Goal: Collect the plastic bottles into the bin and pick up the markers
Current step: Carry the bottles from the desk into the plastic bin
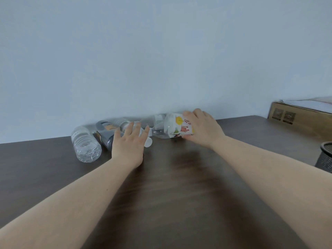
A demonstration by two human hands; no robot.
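Several empty plastic bottles lie on their sides along the far edge of a dark wooden table, against the wall. A clear ribbed bottle is at the left, a dark-labelled bottle beside it. My left hand hovers with spread fingers over a clear bottle with a white cap. My right hand is closed around the base end of a bottle with a white colourful label. No markers are visible.
A black mesh container stands at the table's right edge. A brown cardboard box sits beyond the table at the right. A pale blue wall rises right behind the bottles.
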